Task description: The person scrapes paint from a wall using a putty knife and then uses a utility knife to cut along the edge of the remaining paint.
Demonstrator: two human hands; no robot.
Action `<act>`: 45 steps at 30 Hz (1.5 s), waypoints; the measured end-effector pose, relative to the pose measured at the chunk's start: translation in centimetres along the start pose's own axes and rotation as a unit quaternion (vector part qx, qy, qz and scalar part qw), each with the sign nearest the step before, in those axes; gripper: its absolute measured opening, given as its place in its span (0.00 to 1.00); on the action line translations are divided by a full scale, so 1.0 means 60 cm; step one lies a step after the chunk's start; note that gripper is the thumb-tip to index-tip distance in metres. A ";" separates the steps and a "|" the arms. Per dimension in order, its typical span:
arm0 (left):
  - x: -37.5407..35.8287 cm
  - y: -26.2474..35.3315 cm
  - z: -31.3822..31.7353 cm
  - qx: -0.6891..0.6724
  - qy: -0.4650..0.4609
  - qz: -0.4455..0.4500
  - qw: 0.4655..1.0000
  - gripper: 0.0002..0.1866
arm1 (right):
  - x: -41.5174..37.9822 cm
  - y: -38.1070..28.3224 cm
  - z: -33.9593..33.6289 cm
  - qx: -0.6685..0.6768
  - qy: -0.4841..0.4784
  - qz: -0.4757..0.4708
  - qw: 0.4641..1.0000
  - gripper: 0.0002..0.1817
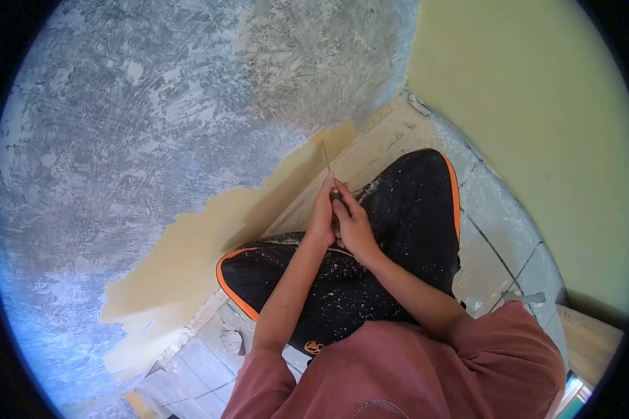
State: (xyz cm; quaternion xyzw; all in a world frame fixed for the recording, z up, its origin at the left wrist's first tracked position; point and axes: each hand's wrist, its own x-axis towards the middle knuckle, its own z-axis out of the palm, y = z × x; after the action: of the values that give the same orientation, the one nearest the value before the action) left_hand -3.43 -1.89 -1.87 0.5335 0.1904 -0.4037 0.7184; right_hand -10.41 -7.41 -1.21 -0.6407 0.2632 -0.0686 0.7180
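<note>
A scraper with a dark handle and a thin blade [325, 155] is held between both hands, its blade pointing up at the wall. My left hand [321, 218] is closed around the handle, with its fingertips near the base of the blade. Against it, my right hand [355, 227] is closed on the same handle from the other side. Beyond the blade tip lies the ragged edge between the yellow paint [286, 174] and the grey, rough bare wall [154, 119]. How close the tip is to the wall cannot be told.
Crossed legs in black trousers [412, 209] are sprinkled with pale flakes. A dusty ledge [381, 136] runs along the wall's foot. Tiled floor [496, 209] with debris lies at the right, beside a yellow-green wall [524, 91]. A paint chip [231, 342] lies at lower left.
</note>
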 end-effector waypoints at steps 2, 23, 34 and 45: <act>-0.008 0.015 0.000 -0.004 -0.013 -0.020 1.000 0.33 | -0.015 -0.048 -0.019 0.106 -0.091 0.110 0.984 0.27; 0.002 0.038 0.003 0.051 -0.012 0.224 0.973 0.11 | 0.112 -0.373 -0.144 0.347 -0.141 -0.398 0.838 0.08; 0.022 0.031 -0.001 0.008 0.030 0.194 0.980 0.10 | 0.145 -0.249 -0.077 0.251 -0.120 -0.607 0.744 0.15; 0.014 0.028 0.008 0.008 0.046 0.166 0.985 0.09 | 0.147 -0.220 -0.050 0.137 -0.145 -0.691 0.695 0.18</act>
State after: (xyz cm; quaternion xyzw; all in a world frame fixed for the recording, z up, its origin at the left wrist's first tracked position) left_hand -1.69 -2.49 -1.27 0.5811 0.1286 -0.2556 0.7619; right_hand -1.13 -16.13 8.73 -0.5383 -0.3729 -0.4872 0.5777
